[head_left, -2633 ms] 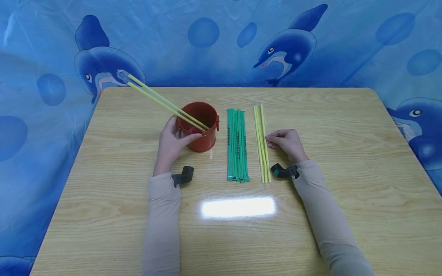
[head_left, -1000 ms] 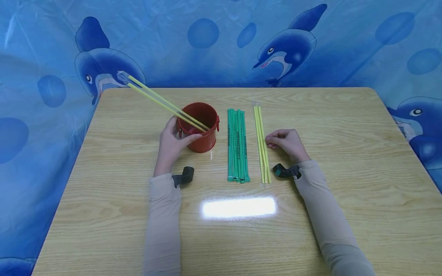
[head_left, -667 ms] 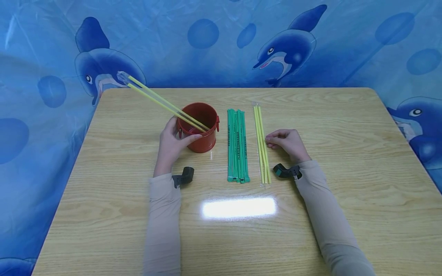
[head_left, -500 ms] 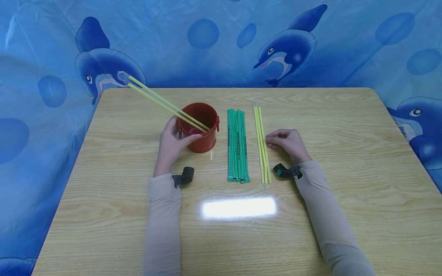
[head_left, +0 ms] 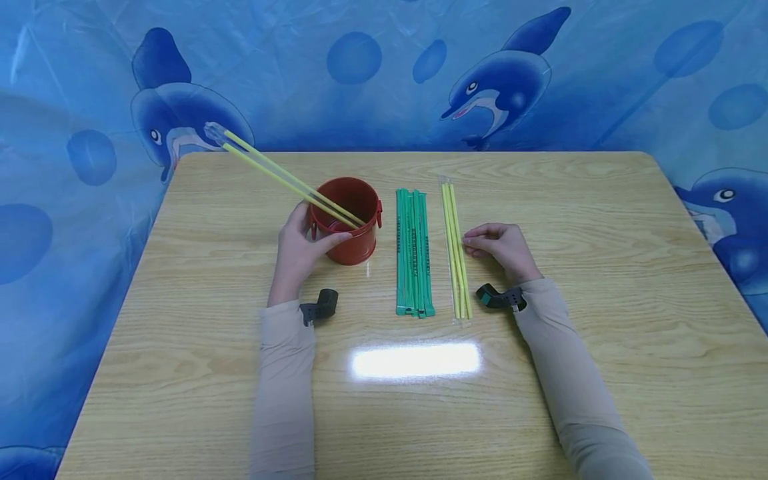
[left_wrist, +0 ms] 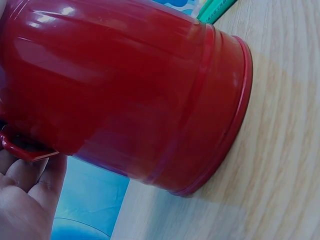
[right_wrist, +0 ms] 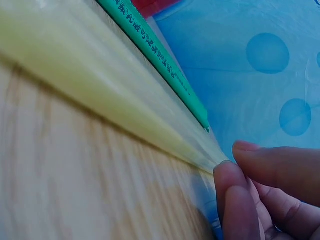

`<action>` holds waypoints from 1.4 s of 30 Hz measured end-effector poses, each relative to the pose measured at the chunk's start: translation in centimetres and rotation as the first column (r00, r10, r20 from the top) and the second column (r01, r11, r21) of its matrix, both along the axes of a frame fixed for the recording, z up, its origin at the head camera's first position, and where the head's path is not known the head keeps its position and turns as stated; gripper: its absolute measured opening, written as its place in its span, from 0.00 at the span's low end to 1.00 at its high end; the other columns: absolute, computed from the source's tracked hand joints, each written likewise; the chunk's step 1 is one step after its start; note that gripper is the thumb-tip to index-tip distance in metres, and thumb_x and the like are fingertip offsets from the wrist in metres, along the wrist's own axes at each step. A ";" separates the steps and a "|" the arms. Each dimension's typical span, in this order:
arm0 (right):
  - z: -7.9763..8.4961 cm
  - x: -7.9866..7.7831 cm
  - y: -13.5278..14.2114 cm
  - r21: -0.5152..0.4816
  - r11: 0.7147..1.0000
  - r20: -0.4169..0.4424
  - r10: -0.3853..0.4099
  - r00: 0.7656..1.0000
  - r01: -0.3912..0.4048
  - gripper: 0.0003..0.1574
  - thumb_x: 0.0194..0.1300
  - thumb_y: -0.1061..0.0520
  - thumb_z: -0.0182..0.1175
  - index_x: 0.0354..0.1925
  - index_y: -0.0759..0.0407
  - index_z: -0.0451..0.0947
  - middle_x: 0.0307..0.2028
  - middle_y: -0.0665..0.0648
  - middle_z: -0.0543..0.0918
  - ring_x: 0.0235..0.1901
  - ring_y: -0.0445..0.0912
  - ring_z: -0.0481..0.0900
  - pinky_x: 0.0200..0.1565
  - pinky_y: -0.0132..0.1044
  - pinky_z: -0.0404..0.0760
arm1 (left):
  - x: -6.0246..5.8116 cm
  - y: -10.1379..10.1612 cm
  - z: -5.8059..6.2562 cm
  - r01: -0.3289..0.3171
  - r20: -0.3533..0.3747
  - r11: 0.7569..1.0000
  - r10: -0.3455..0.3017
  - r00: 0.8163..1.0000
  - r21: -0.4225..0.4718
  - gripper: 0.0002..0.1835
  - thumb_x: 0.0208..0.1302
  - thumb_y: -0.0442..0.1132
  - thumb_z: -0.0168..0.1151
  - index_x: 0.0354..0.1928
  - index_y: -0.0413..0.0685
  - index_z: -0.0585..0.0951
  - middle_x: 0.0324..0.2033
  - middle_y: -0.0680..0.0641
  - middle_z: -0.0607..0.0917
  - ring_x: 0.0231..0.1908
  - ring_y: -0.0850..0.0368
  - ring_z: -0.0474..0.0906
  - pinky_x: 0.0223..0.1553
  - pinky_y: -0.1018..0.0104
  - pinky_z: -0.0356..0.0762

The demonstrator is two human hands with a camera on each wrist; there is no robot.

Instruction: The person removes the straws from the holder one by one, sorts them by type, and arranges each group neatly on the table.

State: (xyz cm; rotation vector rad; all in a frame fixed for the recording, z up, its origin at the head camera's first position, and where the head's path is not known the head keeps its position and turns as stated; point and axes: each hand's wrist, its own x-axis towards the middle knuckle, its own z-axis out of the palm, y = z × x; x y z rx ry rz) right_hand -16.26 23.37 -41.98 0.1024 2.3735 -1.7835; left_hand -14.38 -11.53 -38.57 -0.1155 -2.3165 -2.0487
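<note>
My left hand (head_left: pixel 298 243) holds a small red bucket (head_left: pixel 353 252) at its left side, the thumb along the near side below the rim. In the left wrist view the bucket (left_wrist: pixel 115 85) fills much of the picture, with fingers behind its side handle (left_wrist: pixel 30 150). Two long yellow straws in clear wrap (head_left: pixel 270 168) lean out of the bucket to the upper left. Further right, several wrapped yellow straws (head_left: pixel 454 247) lie side by side on the table. My right hand (head_left: pixel 501 248) pinches the outer one's wrap near mid-length; the right wrist view shows its fingertips (right_wrist: pixel 231 175) at the wrap.
Several green wrapped straws (head_left: pixel 414 253) with dark print lie between the bucket and the loose yellow straws. A wooden table (head_left: pixel 192 373) carries everything. Behind it hangs a blue dolphin-printed cloth (head_left: pixel 384 113). Each wrist wears a black camera (head_left: pixel 327 303).
Since the oldest frame, the far end of the rightmost yellow straw has swung left against its neighbours. Over the last second both hands and the bucket have stayed in place.
</note>
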 end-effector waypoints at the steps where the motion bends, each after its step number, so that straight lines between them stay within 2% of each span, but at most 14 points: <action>1: 0.0 0.0 0.0 -0.003 1.000 0.000 -0.002 1.000 0.002 0.18 0.61 0.63 0.63 0.44 0.79 0.75 0.30 0.49 0.83 0.29 0.38 0.83 0.34 0.29 0.82 | 0.0 0.0 0.0 0.000 -0.001 1.000 0.000 1.000 0.002 0.37 0.52 0.35 0.72 0.65 0.52 0.68 0.61 0.51 0.72 0.63 0.59 0.64 0.61 0.61 0.66; 9: 0.0 0.0 0.0 -0.032 0.999 -0.003 -0.028 1.000 0.027 0.16 0.60 0.64 0.63 0.43 0.78 0.76 0.30 0.51 0.83 0.29 0.40 0.83 0.33 0.29 0.82 | 0.0 0.0 0.1 0.001 -0.010 1.000 -0.001 1.000 0.008 0.36 0.53 0.34 0.71 0.65 0.52 0.68 0.61 0.51 0.72 0.63 0.59 0.65 0.61 0.61 0.67; 25: 0.1 0.1 0.0 -0.036 0.999 -0.009 -0.012 1.000 0.011 0.19 0.63 0.64 0.60 0.47 0.80 0.74 0.31 0.49 0.83 0.31 0.39 0.83 0.37 0.30 0.82 | 0.0 -0.1 -0.1 0.002 -0.011 1.000 -0.002 1.000 0.005 0.37 0.52 0.36 0.72 0.65 0.52 0.68 0.61 0.51 0.72 0.63 0.59 0.64 0.62 0.61 0.66; 34: -0.3 0.1 0.1 -0.048 0.998 -0.012 -0.044 0.999 0.044 0.16 0.62 0.65 0.60 0.45 0.78 0.76 0.32 0.52 0.84 0.31 0.41 0.84 0.36 0.31 0.83 | 0.1 -0.1 0.0 -0.001 0.002 1.000 0.001 1.000 -0.002 0.36 0.53 0.35 0.71 0.65 0.53 0.68 0.61 0.51 0.73 0.62 0.58 0.64 0.61 0.60 0.67; 42: -0.2 0.2 0.1 -0.049 0.997 -0.011 -0.061 0.998 0.060 0.18 0.62 0.63 0.62 0.46 0.75 0.76 0.34 0.52 0.84 0.32 0.41 0.84 0.37 0.32 0.83 | 0.0 0.0 0.0 0.003 0.003 1.000 -0.003 1.000 0.008 0.36 0.53 0.35 0.71 0.65 0.52 0.68 0.61 0.51 0.72 0.63 0.58 0.64 0.62 0.61 0.66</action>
